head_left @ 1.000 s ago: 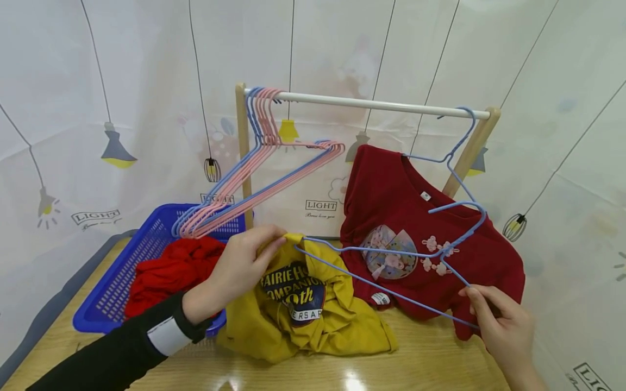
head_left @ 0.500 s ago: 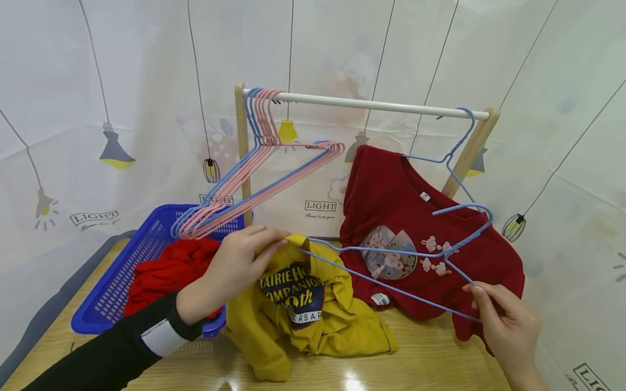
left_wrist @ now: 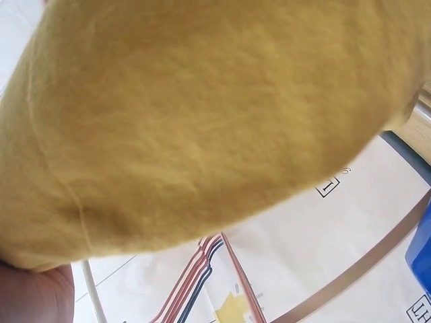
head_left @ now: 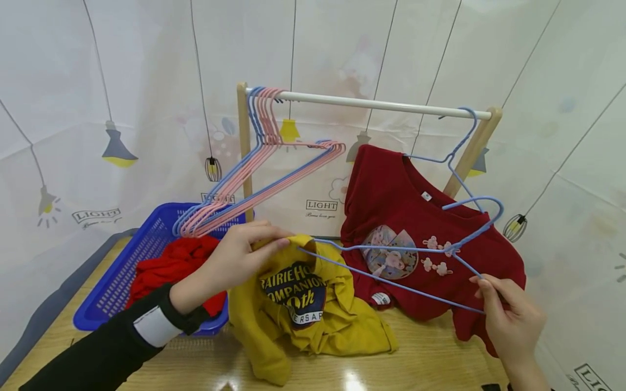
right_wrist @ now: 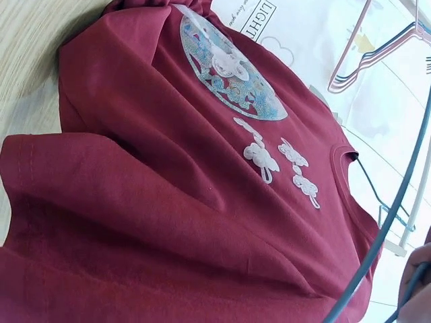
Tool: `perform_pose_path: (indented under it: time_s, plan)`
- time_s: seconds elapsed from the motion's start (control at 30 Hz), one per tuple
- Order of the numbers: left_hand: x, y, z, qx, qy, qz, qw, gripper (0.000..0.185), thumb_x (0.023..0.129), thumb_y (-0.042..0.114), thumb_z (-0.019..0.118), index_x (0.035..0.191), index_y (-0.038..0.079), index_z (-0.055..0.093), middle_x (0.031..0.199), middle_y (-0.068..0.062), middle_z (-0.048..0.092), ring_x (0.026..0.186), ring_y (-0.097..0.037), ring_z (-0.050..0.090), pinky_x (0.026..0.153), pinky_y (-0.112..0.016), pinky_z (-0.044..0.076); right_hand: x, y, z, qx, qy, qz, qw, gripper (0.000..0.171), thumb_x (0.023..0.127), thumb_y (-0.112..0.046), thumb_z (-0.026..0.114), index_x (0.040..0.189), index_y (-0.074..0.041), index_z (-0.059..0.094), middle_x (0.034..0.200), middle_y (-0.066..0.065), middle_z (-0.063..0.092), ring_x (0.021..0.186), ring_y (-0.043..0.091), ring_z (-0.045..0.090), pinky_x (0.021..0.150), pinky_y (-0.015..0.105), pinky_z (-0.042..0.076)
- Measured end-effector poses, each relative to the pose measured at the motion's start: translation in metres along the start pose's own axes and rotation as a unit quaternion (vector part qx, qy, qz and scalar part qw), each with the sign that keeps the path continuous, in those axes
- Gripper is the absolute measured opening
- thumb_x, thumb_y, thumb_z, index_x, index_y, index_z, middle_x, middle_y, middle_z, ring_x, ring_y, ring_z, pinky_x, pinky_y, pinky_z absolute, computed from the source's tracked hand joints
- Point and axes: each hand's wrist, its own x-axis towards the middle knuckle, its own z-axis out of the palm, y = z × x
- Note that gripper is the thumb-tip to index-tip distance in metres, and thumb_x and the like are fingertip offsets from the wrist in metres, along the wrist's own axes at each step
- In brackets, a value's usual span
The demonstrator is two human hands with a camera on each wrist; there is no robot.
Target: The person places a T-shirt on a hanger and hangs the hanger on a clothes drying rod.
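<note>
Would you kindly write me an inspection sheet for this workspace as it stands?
Surface: wooden table, glossy, with a light glare.
Job's things: yellow shirt crumpled on the table; blue hanger with one end at the shirt's collar.
Clutter: dark red shirt hung on the rail; spare hangers; blue basket holding red cloth.
Grips: left hand pinches the yellow collar; right hand holds the hanger's other end.
Cables: nothing seen.
Surroundings: white curtain printed with lamps.
</note>
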Motion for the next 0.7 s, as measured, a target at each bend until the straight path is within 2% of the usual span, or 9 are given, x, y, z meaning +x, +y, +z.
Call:
perform_pose_path:
  time_s: [0.07, 0.23, 0.37, 0.5, 0.6, 0.7]
  plan:
    - [0.0, 0.001, -0.001, -0.011, -0.009, -0.005, 0.9999, 0.014, 0.097, 0.005, 0.071, 0.106, 0.009, 0.081, 0.083, 0.008, 0.063, 0.07, -0.012, 0.05, 0.06, -0.027, 0.04, -0.003, 0.005, -0.003, -0.005, -0.002, 0.004, 1.0, 0.027, 0.098, -0.004, 0.071, 0.089, 0.022, 0.068, 0.085, -0.005, 0.07, 0.073, -0.003, 0.058, 0.069, 0.007, 0.044]
    - [0.0, 0.003, -0.001, -0.019, -0.023, -0.001, 0.9996, 0.012, 0.097, 0.004, 0.071, 0.104, 0.008, 0.081, 0.084, 0.007, 0.064, 0.071, -0.012, 0.05, 0.061, -0.028, 0.04, -0.01, 0.013, -0.004, -0.031, 0.003, 0.006, 1.0, 0.021, 0.096, -0.001, 0.072, 0.092, 0.019, 0.071, 0.09, -0.002, 0.073, 0.081, -0.007, 0.063, 0.075, 0.007, 0.047]
    - [-0.001, 0.003, -0.003, -0.018, -0.02, -0.007, 0.9996, 0.013, 0.097, 0.005, 0.071, 0.105, 0.008, 0.081, 0.087, 0.005, 0.069, 0.073, -0.012, 0.054, 0.062, -0.027, 0.043, -0.011, 0.011, 0.001, -0.049, 0.059, -0.008, 0.997, 0.023, 0.095, -0.003, 0.074, 0.091, 0.02, 0.071, 0.087, 0.005, 0.074, 0.085, -0.007, 0.065, 0.079, 0.009, 0.048]
    - [-0.003, 0.003, -0.004, -0.019, -0.018, -0.024, 0.9994, 0.014, 0.097, 0.006, 0.071, 0.107, 0.009, 0.081, 0.093, 0.003, 0.072, 0.077, -0.013, 0.058, 0.065, -0.027, 0.047, -0.006, 0.004, 0.006, -0.061, 0.132, -0.027, 0.989, 0.029, 0.094, -0.008, 0.076, 0.087, 0.02, 0.071, 0.082, 0.012, 0.074, 0.086, -0.007, 0.065, 0.082, 0.01, 0.047]
    - [-0.003, 0.002, -0.002, -0.024, -0.022, -0.028, 0.9991, 0.013, 0.097, 0.005, 0.071, 0.106, 0.008, 0.081, 0.091, 0.003, 0.071, 0.076, -0.014, 0.056, 0.064, -0.027, 0.046, -0.003, -0.001, 0.011, -0.073, 0.167, -0.05, 0.982, 0.035, 0.094, -0.016, 0.078, 0.085, 0.018, 0.073, 0.076, 0.021, 0.071, 0.084, -0.009, 0.064, 0.081, 0.01, 0.047]
    - [-0.003, 0.003, 0.0, -0.023, -0.023, -0.025, 0.9992, 0.013, 0.097, 0.006, 0.072, 0.106, 0.008, 0.081, 0.088, 0.004, 0.069, 0.073, -0.014, 0.054, 0.062, -0.027, 0.043, -0.002, -0.004, 0.02, -0.075, 0.181, -0.073, 0.978, 0.038, 0.093, -0.022, 0.079, 0.084, 0.014, 0.074, 0.072, 0.026, 0.068, 0.08, -0.008, 0.062, 0.078, 0.01, 0.045]
